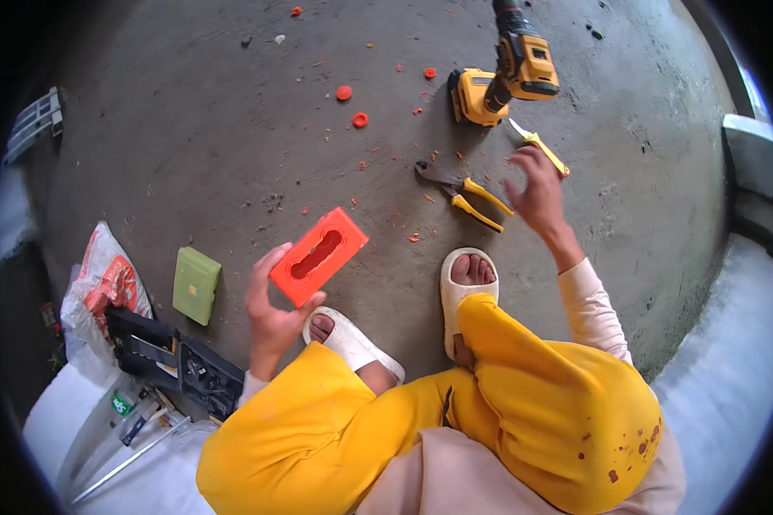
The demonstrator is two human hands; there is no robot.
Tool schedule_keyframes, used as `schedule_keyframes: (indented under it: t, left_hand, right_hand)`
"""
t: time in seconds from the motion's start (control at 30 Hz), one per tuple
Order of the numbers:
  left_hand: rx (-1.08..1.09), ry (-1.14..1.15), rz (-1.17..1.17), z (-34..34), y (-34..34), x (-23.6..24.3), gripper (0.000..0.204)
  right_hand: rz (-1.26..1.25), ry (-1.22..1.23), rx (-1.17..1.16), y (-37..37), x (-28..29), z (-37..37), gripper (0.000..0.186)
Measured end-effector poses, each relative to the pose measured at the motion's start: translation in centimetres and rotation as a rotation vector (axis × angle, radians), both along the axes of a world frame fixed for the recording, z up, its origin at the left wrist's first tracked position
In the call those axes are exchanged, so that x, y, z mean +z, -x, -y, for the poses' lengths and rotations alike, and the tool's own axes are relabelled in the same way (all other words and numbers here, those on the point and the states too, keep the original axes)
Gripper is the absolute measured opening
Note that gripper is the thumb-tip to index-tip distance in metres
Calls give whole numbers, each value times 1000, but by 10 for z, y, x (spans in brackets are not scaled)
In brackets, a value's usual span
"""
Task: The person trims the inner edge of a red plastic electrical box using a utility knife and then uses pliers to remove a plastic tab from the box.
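My left hand grips an orange rectangular plastic box by its edges, thumb on the near side and fingers on the far side. A long opening with rounded ends is cut through its upward face. My right hand is at the yellow-handled knife on the floor, thumb and fingers apart. The knife's blade points away to the left; its handle is partly behind the fingers. Just left of that hand lie cutting pliers with yellow grips, jaws parted.
Beyond the knife a yellow and black cordless drill stands on its battery. Orange discs and shavings litter the concrete floor. A green box, a white sack and an opened black tool case are at the left.
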State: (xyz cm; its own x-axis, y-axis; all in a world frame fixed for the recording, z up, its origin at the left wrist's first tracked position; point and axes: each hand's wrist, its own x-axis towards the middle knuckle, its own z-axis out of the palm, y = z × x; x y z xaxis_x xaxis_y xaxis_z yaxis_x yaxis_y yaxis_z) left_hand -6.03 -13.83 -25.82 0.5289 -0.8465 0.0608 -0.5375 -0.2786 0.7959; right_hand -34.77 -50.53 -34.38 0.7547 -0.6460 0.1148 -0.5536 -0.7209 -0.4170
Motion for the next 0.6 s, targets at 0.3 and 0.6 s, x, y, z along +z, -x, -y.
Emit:
schedule_keyframes:
  t: [0.3, 0.6]
  left_hand:
    - [142, 159, -66, -9, 27, -77, 73]
    - [127, 357, -141, -21, 61, -104, 93]
  right_hand:
    - [-399, 34, -93, 50, -26, 86, 50]
    - [-544, -233, -192, 49, -31, 109, 30]
